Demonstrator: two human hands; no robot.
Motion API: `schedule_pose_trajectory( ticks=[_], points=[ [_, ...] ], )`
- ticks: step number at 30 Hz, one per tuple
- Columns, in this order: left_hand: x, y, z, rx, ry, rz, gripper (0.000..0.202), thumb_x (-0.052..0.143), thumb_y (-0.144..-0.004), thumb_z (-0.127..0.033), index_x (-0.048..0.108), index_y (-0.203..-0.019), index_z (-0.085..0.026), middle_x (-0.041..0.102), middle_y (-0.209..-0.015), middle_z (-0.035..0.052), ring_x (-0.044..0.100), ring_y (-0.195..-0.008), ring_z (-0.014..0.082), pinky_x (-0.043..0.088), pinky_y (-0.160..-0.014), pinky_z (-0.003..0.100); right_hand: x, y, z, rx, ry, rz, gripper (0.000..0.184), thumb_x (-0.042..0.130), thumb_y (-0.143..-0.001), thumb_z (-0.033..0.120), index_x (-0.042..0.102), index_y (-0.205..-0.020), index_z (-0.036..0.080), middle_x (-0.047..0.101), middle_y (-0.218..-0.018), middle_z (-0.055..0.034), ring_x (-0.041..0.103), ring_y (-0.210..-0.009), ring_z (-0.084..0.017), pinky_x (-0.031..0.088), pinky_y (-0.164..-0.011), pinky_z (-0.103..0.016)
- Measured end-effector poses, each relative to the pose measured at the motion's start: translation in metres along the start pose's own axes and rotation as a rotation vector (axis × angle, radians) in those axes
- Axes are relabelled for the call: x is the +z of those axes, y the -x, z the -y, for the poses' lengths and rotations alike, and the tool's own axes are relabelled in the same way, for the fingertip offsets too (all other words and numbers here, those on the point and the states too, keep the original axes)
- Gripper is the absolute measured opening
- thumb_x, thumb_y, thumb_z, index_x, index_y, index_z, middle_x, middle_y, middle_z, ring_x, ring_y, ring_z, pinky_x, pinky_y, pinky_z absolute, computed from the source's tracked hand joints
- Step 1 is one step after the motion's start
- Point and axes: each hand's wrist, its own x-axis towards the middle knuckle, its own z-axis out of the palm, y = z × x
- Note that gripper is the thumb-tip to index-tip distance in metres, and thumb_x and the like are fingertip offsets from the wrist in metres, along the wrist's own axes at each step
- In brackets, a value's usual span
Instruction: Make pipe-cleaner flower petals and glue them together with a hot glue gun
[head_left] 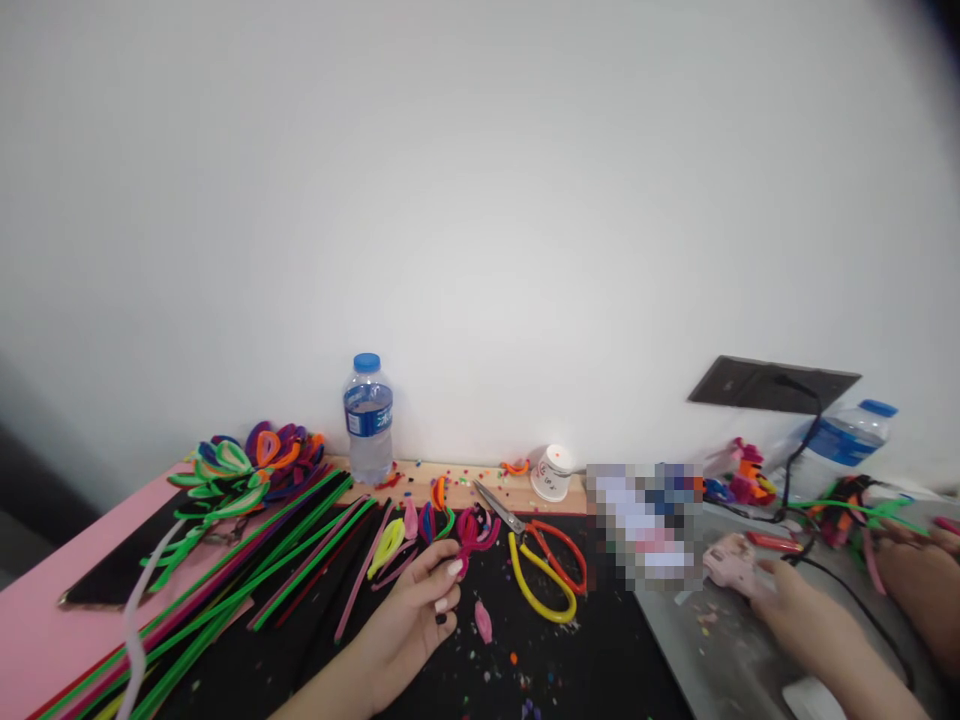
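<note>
My left hand (412, 620) reaches in from the bottom edge onto the black mat (600, 660), palm turned up and fingers curled. Its fingertips pinch the lower end of a magenta bent pipe-cleaner piece (474, 530). A small pink petal piece (483, 621) lies just right of the hand. Yellow and red-handled scissors (544, 570) rest a little further right. Left of the hand lie yellow, pink and blue looped pieces (397, 535) and several long green and pink pipe cleaners (247, 580). My right hand is out of view.
A water bottle (368, 420) and a tipped paper cup (552, 473) stand by the wall. Finished coloured loops (255, 460) are piled at back left. At right, another person's hands (795, 610) are beside a pink glue gun (731, 565); its cord runs to a wall socket (772, 384).
</note>
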Motion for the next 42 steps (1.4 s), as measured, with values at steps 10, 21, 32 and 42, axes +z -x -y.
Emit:
schedule_pose_trajectory(
  ticks=[10, 21, 32, 42],
  points=[
    [0.009, 0.004, 0.003, 0.158, -0.335, 0.048, 0.027, 0.079, -0.062, -0.029, 0.061, -0.078, -0.017, 0.041, -0.056, -0.0077, 0.032, -0.045, 0.0044, 0.027, -0.043, 0.018, -0.076, 0.044, 0.146, -0.346, -0.575, 0.178, 0.028, 0.038, -0.083, 0.039, 0.056, -0.088, 0.019, 0.060, -0.059, -0.0009, 0.056, -0.052, -0.018, 0.042, -0.050, -0.026],
    [0.006, 0.004, 0.004, 0.168, -0.403, 0.065, 0.025, 0.077, -0.063, -0.029, 0.062, -0.079, -0.016, 0.043, -0.056, -0.0071, 0.033, -0.045, 0.0057, 0.029, -0.043, 0.019, -0.057, 0.097, 0.229, -0.880, -0.811, 0.380, 0.022, 0.033, -0.094, 0.022, 0.046, -0.076, 0.020, 0.051, -0.070, 0.0022, 0.047, -0.062, -0.013, 0.037, -0.060, -0.023],
    [0.008, 0.003, 0.005, 0.171, -0.410, 0.060, 0.026, 0.078, -0.062, -0.030, 0.062, -0.078, -0.016, 0.044, -0.055, -0.0069, 0.032, -0.044, 0.0050, 0.030, -0.043, 0.019, -0.038, 0.105, 0.224, -0.857, -0.885, 0.406, 0.021, 0.033, -0.094, 0.021, 0.041, -0.074, 0.021, 0.046, -0.070, 0.0028, 0.044, -0.063, -0.013, 0.036, -0.060, -0.022],
    [0.005, 0.001, 0.008, 0.172, -0.400, 0.045, 0.026, 0.079, -0.061, -0.029, 0.063, -0.077, -0.015, 0.045, -0.055, -0.0068, 0.032, -0.043, 0.0049, 0.029, -0.042, 0.018, -0.035, 0.109, 0.225, -0.816, -0.974, 0.468, 0.022, 0.038, -0.092, 0.025, 0.042, -0.071, 0.020, 0.044, -0.066, 0.0034, 0.042, -0.059, -0.012, 0.034, -0.056, -0.022]
  ],
)
